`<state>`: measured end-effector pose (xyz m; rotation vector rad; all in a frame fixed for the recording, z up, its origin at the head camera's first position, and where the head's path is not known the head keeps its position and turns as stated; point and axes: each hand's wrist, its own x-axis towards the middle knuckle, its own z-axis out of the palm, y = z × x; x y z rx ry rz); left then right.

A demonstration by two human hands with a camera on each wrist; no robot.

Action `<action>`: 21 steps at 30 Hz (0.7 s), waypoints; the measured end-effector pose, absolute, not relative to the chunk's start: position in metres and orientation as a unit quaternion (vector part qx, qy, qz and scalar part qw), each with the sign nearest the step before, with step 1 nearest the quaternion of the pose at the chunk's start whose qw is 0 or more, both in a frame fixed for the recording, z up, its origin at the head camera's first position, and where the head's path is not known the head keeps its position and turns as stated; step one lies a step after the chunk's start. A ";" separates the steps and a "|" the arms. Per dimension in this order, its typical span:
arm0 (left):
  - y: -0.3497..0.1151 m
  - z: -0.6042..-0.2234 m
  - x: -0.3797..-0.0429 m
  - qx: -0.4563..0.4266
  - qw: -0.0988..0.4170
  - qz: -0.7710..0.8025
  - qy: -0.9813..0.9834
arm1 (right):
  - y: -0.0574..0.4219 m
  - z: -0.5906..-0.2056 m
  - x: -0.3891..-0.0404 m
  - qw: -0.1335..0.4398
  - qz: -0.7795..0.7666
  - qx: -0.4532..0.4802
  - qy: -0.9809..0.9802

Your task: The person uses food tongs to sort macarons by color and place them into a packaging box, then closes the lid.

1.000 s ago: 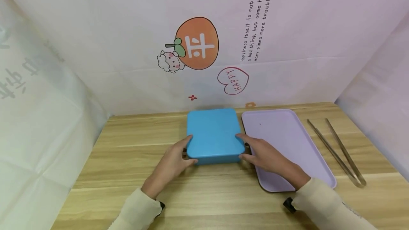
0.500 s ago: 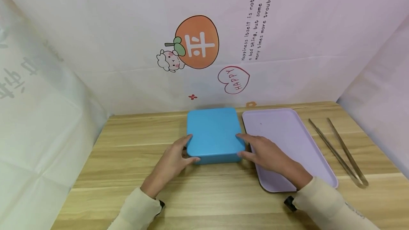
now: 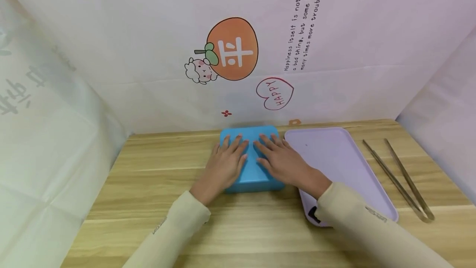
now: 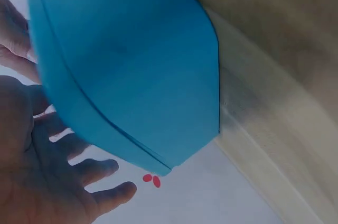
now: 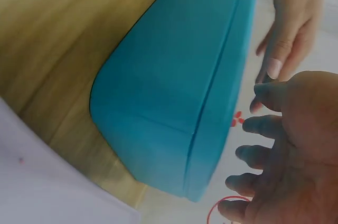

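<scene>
Blue box, lilac tray, cartoon-printed backdrop.

Bright, even, soft light and faint shadows in the head view; both wrist views are blurred, hands dim against glare.

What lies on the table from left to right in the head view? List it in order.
Left hand → blue box under both hands → right hand → purple tray → metal tongs.
</scene>
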<state>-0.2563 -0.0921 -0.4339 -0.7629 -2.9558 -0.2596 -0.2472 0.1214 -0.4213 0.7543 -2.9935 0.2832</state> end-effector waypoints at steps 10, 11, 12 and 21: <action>-0.083 -0.440 -0.274 -0.236 -0.010 -0.057 -0.970 | 0.116 -0.433 -0.270 -0.038 0.076 0.210 -0.974; -0.083 -0.441 -0.274 -0.234 -0.015 -0.058 -0.970 | 0.116 -0.434 -0.271 -0.040 0.077 0.207 -0.974; -0.083 -0.442 -0.275 -0.231 -0.019 -0.058 -0.971 | 0.116 -0.434 -0.272 -0.043 0.080 0.203 -0.975; -0.082 -0.446 -0.279 -0.213 -0.037 -0.071 -0.974 | 0.116 -0.437 -0.276 -0.059 0.104 0.192 -0.974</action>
